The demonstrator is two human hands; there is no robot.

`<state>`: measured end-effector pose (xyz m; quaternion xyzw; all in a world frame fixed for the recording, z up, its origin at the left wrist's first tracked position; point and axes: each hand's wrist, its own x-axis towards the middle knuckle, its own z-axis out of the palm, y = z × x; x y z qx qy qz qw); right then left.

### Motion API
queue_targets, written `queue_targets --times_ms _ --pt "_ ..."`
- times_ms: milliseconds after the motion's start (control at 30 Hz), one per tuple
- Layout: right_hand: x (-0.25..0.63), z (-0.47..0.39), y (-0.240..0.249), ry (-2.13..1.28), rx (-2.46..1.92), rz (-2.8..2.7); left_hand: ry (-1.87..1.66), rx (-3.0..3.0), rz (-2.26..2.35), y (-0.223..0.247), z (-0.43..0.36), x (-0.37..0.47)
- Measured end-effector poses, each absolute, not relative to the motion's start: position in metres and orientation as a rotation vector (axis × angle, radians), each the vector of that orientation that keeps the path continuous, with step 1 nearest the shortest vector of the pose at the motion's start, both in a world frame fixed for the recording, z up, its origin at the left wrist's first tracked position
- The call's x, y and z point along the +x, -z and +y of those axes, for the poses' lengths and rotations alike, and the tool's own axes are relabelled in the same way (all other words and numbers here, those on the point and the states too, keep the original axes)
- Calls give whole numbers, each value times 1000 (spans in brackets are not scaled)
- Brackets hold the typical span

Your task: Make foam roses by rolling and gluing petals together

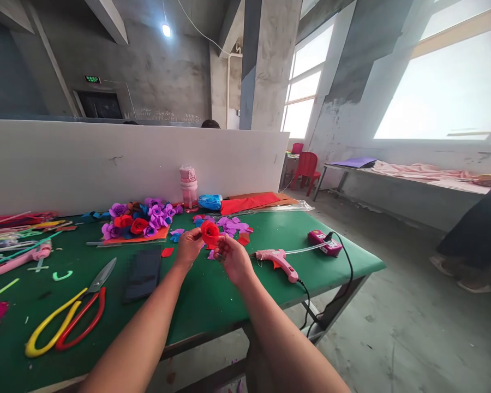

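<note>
A red paper rose [210, 232] is held up over the green table, its spiral of petals facing me. My left hand [189, 247] pinches it from the left side, fingers closed. From the lower right, my right hand [233, 258] grips the rose's edge with bent fingers. Behind and beneath the hands lie loose purple paper petals [232, 225], with some blue and red pieces among them. To the right of my right hand rests a pink glue gun [277, 260], a clear glue stick poking out of its back.
Finished paper flowers [157, 213] are heaped at the back left. Big scissors [88, 300] lie open at left near a dark pixelated rectangle [144, 274]. A pink bottle [189, 187] stands by the white partition [85, 158]. A power strip [324, 243] trails its cord off the right edge.
</note>
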<state>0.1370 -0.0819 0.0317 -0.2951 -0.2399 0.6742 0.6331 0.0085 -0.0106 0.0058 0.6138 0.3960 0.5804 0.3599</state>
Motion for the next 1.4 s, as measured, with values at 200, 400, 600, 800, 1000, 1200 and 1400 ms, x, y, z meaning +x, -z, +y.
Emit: queue_targets --times_ms 200,400,600,800,1000,1200,1400 --pt "135 -80 -29 -1530 -675 -588 -1465 1582 1021 -10 -15 10" --pt "132 -78 -26 -1521 -743 -574 -1460 1596 1014 -5 -12 9" --pt "133 -77 -29 -1532 -842 -517 -1441 1629 1017 -5 -11 7" --pt "133 -75 -26 -1500 -830 -548 -1438 1582 987 -10 -16 10" --pt "135 -77 -26 -1494 -776 -593 -1428 1585 935 -10 -15 12" --pt "136 -77 -26 -1510 -763 -590 -1415 1612 966 -13 -19 13" --pt "135 -79 -29 -1576 -773 -583 -1414 1591 973 -13 -20 13"
